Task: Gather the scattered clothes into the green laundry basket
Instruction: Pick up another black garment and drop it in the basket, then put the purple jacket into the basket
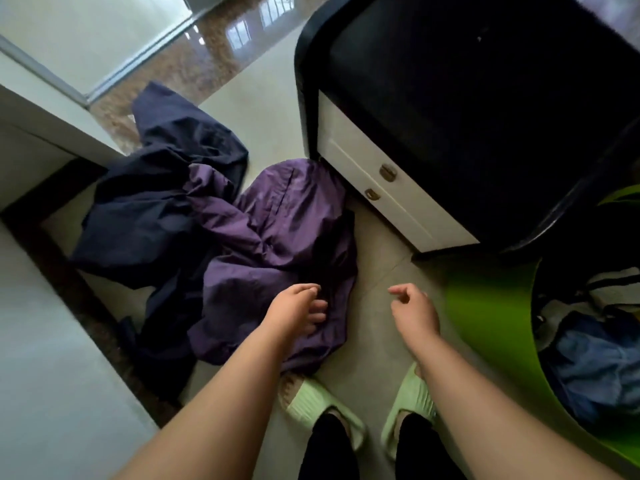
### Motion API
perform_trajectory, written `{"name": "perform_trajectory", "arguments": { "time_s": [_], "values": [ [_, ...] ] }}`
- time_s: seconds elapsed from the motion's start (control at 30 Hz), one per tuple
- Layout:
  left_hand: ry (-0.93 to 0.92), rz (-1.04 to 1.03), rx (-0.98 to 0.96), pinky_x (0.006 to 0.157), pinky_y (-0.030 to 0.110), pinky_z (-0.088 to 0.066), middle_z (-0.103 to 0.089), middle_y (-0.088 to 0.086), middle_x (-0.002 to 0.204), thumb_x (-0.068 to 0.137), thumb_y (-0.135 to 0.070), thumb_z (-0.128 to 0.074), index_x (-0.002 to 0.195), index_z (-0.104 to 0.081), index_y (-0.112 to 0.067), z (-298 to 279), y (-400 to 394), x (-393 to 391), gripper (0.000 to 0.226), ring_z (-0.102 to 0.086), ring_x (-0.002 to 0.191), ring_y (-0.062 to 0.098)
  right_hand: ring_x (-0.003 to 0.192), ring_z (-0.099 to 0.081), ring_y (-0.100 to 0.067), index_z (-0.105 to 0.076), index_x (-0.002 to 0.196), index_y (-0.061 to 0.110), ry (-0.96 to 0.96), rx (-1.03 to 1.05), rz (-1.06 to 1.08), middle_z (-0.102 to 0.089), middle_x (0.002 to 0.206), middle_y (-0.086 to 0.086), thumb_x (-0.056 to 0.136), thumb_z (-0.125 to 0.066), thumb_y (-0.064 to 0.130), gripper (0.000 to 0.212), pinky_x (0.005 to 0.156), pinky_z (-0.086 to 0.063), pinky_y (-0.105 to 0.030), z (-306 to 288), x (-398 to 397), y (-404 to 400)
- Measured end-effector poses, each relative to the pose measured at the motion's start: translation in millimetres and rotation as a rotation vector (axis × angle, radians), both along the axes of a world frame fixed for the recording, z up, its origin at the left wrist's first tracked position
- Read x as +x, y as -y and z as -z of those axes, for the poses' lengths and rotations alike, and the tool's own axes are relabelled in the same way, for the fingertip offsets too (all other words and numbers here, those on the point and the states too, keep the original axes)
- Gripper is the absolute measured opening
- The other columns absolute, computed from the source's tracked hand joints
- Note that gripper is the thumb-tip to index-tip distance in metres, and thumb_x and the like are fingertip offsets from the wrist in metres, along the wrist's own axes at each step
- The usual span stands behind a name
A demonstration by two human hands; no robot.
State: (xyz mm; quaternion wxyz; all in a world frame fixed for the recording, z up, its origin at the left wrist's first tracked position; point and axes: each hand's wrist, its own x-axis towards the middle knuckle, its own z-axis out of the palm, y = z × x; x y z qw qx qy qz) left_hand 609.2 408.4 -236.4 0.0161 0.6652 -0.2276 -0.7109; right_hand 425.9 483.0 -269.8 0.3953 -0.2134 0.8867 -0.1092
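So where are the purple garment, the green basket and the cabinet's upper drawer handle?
Purple garment point(277, 230): head view, on its creased middle, on the floor.
Green basket point(491, 327): head view, on its outer wall at the right.
Upper drawer handle point(388, 172): head view, on the brass pull on the white cabinet front.

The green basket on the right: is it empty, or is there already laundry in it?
Not empty. Inside the green laundry basket, a blue garment and some white fabric already lie heaped together.

Both forearms outstretched, left grip point(297, 308) and right grip point(412, 308) loosely curled, empty.
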Motion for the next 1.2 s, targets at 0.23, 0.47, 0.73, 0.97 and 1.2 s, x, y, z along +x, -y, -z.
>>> {"name": "perform_trajectory", "arguments": {
  "time_s": [0.23, 0.47, 0.73, 0.97, 1.2],
  "values": [
    [0.105, -0.045, 0.073, 0.057, 0.022, -0.041, -0.067, 0.008, 0.1, 0.101, -0.023, -0.037, 0.122, -0.056, -0.018, 43, 1, 79, 0.029, -0.061, 0.072, 0.017, 0.083, -0.055, -0.022, -0.064, 0.112, 0.017, 0.189, 0.187, -0.029, -0.065, 0.1, -0.008, 0.086, -0.053, 0.012, 0.029, 0.071, -0.038, -0.023, 69, 41, 30],
    [0.129, -0.108, 0.151, 0.063, 0.025, -0.043, -0.065, 0.008, 0.097, 0.102, -0.022, -0.036, 0.125, -0.054, -0.017, 137, -17, 98, 0.03, -0.06, 0.071, 0.017, 0.084, -0.063, -0.031, -0.058, 0.083, 0.007, 0.348, 0.322, -0.013, -0.064, 0.098, -0.017, 0.085, -0.056, 0.005, 0.004, 0.083, -0.054, -0.039, 191, 61, 30],
    [0.081, -0.07, 0.184, 0.062, 0.024, -0.04, -0.063, 0.002, 0.093, 0.1, -0.02, -0.042, 0.126, -0.052, -0.018, 183, -37, 80, 0.028, -0.058, 0.072, 0.013, 0.081, -0.062, -0.019, -0.055, 0.106, 0.008, 0.611, 0.13, 0.382, -0.062, 0.088, -0.006, 0.087, -0.066, 0.011, 0.022, 0.066, -0.054, -0.019, 236, 74, 21],
    [0.045, -0.111, 0.346, 0.083, 0.042, -0.047, -0.055, 0.009, 0.118, 0.097, -0.051, -0.04, 0.136, -0.042, -0.016, 129, -25, 55, 0.053, -0.056, 0.103, 0.027, 0.103, -0.065, -0.03, -0.066, 0.112, 0.002, 0.625, 0.145, 0.01, -0.068, 0.112, -0.021, 0.088, -0.066, 0.017, 0.029, 0.098, -0.05, -0.046, 159, 102, 21],
    [0.019, -0.357, 0.469, 0.078, 0.047, -0.045, -0.061, 0.014, 0.088, 0.091, -0.065, -0.035, 0.099, -0.053, -0.005, 55, 7, 59, 0.063, -0.06, 0.092, 0.034, 0.1, -0.069, -0.019, -0.065, 0.117, 0.011, 1.084, -0.05, 0.189, -0.072, 0.11, -0.008, 0.091, -0.059, 0.008, 0.027, 0.083, -0.055, -0.028, 41, 140, 4]
  ]
}}
